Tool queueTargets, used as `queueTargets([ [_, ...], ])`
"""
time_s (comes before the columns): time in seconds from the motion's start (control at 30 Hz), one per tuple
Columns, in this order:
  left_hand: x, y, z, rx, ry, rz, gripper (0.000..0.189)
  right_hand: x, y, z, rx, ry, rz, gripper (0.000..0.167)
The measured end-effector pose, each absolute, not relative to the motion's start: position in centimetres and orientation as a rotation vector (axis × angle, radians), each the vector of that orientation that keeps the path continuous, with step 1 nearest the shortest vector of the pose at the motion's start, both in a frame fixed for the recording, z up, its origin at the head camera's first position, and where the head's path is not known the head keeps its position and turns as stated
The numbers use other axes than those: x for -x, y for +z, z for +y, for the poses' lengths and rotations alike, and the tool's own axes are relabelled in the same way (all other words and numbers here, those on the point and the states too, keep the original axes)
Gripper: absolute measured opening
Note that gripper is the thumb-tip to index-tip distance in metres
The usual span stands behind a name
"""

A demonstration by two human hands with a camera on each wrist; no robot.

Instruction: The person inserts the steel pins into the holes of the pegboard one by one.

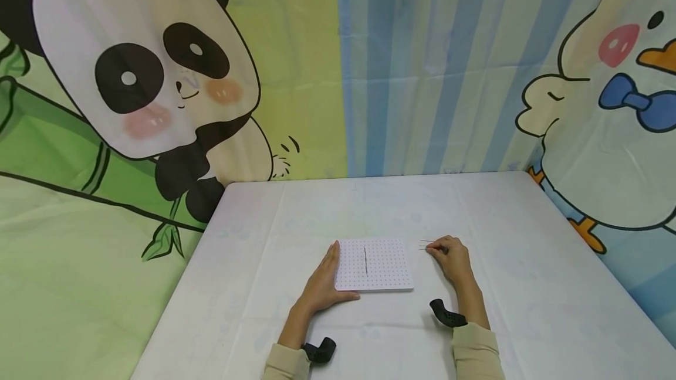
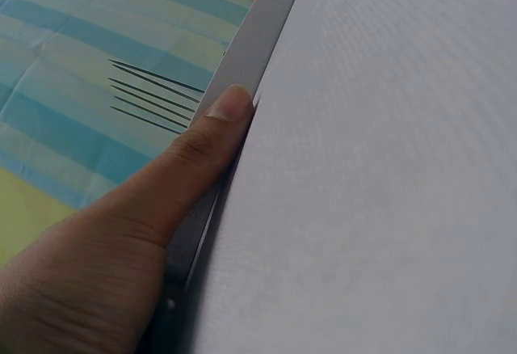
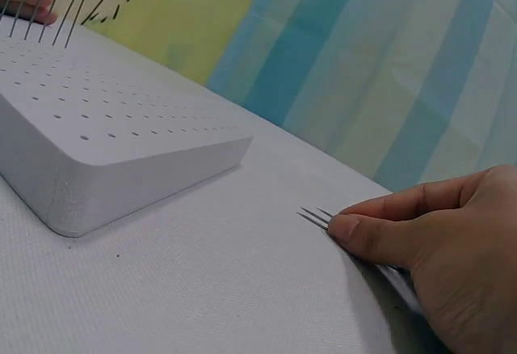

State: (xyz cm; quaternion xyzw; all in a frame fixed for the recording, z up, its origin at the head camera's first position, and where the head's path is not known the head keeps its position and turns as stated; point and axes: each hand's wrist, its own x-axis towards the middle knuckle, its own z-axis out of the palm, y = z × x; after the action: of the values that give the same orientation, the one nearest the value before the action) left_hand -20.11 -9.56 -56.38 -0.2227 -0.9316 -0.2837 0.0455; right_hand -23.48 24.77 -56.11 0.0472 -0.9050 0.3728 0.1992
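A white pegboard (image 1: 391, 265) with rows of small holes lies flat in the head view. Several thin dark metal pins (image 3: 82, 6) stand upright in it in one row, left of its middle. My left hand (image 1: 323, 287) rests against the board's near left corner, straight fingers along the left side and thumb (image 2: 194, 140) along the front edge. To the right of the board, my right hand (image 1: 450, 258) pinches a few loose thin pins (image 3: 312, 221) between thumb and fingertips, just above the tabletop. Their other ends are hidden by the hand.
The table (image 1: 264, 286) has a white cloth over it. Behind it hang printed curtains, with a panda (image 1: 174, 75) at left and blue stripes (image 1: 380, 75) in the middle. A black strap-on device (image 1: 448, 314) sits on each wrist.
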Motion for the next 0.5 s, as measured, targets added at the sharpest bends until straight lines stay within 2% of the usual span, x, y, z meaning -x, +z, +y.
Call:
queueTargets([
  [0.23,20.1,-56.3,-9.6,0.682,-0.874,-2.849,0.131,23.3,-55.8,24.4,-0.143,1.087,-2.538,0.008],
  [0.5,20.0,-56.1,-9.5,0.688,-0.888,-2.831,0.131,23.3,-54.1,20.6,-0.206,1.388,-2.459,0.023],
])
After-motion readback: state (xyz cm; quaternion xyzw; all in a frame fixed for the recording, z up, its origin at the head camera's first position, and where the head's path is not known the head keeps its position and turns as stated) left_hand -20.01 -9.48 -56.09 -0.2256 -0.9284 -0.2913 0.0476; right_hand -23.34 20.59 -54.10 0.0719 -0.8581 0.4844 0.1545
